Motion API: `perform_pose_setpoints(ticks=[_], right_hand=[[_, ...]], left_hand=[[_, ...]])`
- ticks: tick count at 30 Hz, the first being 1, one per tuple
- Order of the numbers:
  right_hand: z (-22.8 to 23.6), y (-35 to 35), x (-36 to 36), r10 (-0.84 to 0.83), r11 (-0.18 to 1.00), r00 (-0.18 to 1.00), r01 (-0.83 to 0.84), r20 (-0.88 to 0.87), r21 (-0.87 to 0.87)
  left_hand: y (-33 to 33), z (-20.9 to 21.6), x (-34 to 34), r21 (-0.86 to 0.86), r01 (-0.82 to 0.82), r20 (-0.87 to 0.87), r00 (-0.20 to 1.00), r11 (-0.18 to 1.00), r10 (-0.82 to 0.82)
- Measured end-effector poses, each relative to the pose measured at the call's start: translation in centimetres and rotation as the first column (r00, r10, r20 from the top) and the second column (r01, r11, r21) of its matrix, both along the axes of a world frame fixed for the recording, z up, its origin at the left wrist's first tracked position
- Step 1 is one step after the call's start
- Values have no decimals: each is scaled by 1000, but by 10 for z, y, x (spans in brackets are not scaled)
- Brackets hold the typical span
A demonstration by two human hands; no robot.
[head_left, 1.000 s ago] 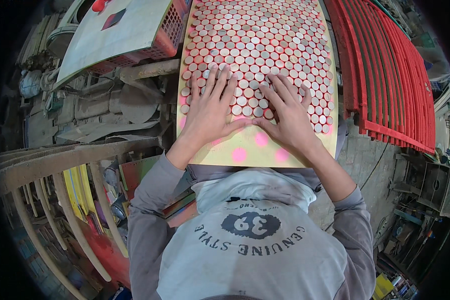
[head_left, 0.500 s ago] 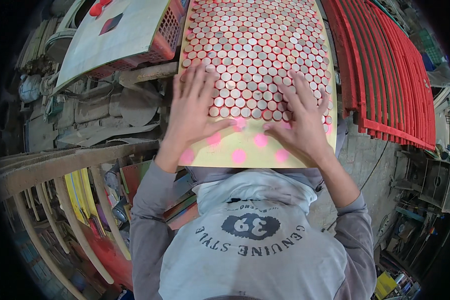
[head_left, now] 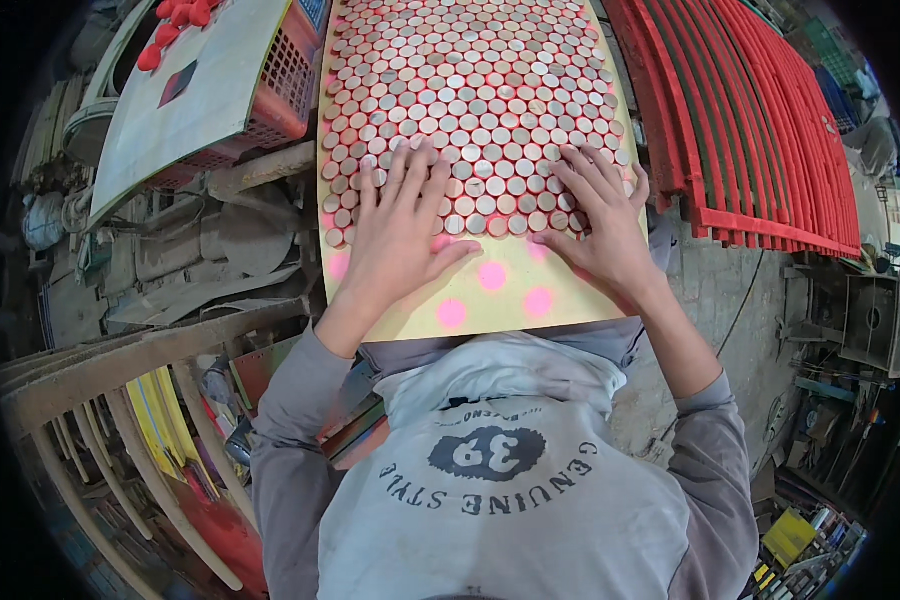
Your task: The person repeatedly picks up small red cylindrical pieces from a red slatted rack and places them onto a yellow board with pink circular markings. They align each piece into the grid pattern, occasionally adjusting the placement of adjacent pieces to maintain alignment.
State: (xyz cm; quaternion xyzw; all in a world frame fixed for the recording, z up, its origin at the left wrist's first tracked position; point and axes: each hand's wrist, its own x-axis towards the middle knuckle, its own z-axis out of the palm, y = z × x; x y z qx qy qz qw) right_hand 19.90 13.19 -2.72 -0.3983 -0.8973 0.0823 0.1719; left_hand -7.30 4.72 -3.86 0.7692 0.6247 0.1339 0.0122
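Small round discs with pale faces and red-pink edges lie packed side by side over a yellow board. Along the board's near strip, round pink spots show on the bare surface. My left hand rests on the nearer rows left of the middle, fingers stretched forward and thumb pointing inward. Toward the board's right edge, my right hand lies on the discs with its fingers spread and thumb near the front row. Neither hand grips anything. Discs under both palms are hidden.
A white panel with red pieces lies on a pink plastic crate at the far left. Red slatted racks stand at the right. A wooden slatted frame occupies the near left.
Against the board, both hands sit farther right, the left farther in from the left edge and the right closer to the right edge. The whole view has shifted, showing more red pieces.
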Motion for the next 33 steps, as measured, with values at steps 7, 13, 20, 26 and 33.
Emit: perform_pose_setpoints(ticks=[7,13,20,26,33], right_hand=[[2,-1,5,26,1000,1000,-26,-1,17],[2,-4,3,23,1000,1000,-23,-12,0],[0,-5,-12,51,999,998,-52,-46,-10],[1,-1,-14,66,997,997,-67,-41,-24],[5,-5,-14,47,998,998,-48,-31,-39]], left_hand=[[2,-13,8,24,-39,3,999,999,39],[3,-12,15,45,-61,74,996,997,58],[11,-17,24,61,-92,82,993,994,87],[9,-14,25,48,-88,94,992,995,84],[6,-10,16,19,-101,111,989,995,98]])
